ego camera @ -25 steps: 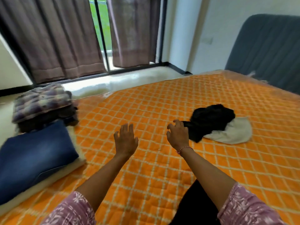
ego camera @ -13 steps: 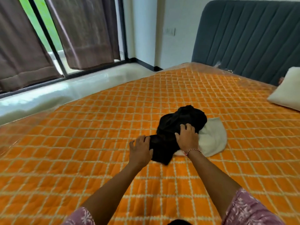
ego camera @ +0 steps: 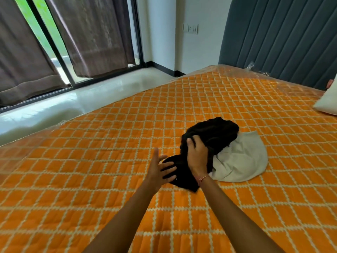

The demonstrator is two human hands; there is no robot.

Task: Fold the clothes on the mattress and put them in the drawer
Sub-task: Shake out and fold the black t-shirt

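Two garments left, bunched mid-mattress (ego camera: 109, 161): black garment (ego camera: 215, 132) heaped partly on top of white garment (ego camera: 242, 161). A second ago both hands hovered short of the pile; now right hand (ego camera: 197, 156) grips the black cloth, fingers curled in, while left hand (ego camera: 158, 170) is spread flat, fingers over its trailing near end. Judged: pickup under way, folding not begun. Black fabric is limp and crumpled; white is smoother and rounded. Mattress is quilted orange under clear plastic.
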